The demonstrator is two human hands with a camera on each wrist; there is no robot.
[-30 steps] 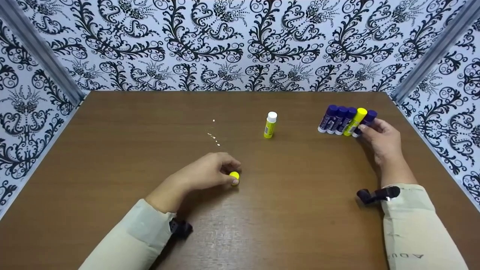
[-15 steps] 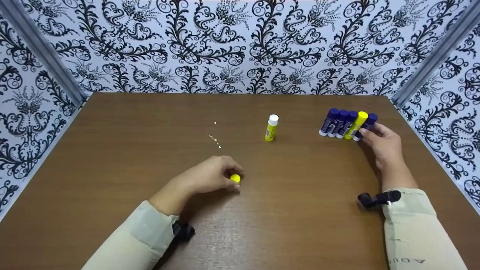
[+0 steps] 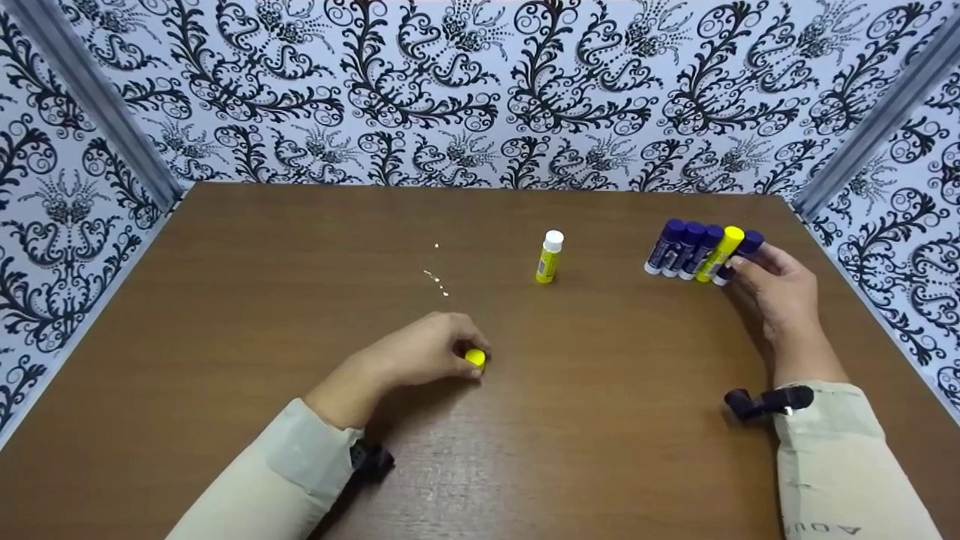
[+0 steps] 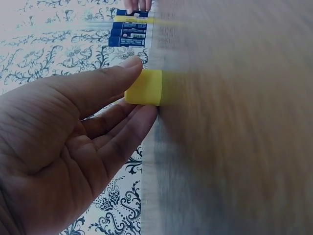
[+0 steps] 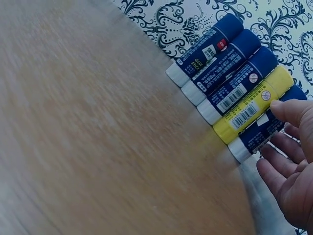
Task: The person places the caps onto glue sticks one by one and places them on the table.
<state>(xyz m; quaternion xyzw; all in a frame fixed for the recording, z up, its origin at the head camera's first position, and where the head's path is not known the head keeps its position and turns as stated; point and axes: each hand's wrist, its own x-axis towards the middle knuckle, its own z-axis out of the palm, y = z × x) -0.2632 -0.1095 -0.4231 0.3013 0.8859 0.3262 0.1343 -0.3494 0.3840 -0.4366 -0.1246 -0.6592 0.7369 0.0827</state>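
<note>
In the head view my left hand (image 3: 420, 349) is low over the middle of the table. It pinches a small yellow cap (image 4: 146, 88) between thumb and fingers, the cap's flat end down on the tabletop. At the right, my right hand (image 3: 789, 294) holds the end glue stick (image 5: 261, 129) of a row, dark blue with a white base. Its thumb lies on the near side; some fingers are hidden behind. Touching it in the row are a yellow glue stick (image 5: 252, 105) and several dark blue glue sticks (image 5: 220, 73), all upright.
A yellow glue stick with a white top (image 3: 549, 259) stands alone, upright, between the hands and further back. White crumbs (image 3: 436, 280) lie on the brown table (image 3: 300, 247) beyond the left hand. Patterned walls (image 3: 420, 90) enclose the back and sides.
The head view has shifted slightly. Both hands stay in place, the left at the yellow cap and the right at the end glue stick; the row stands as before.
</note>
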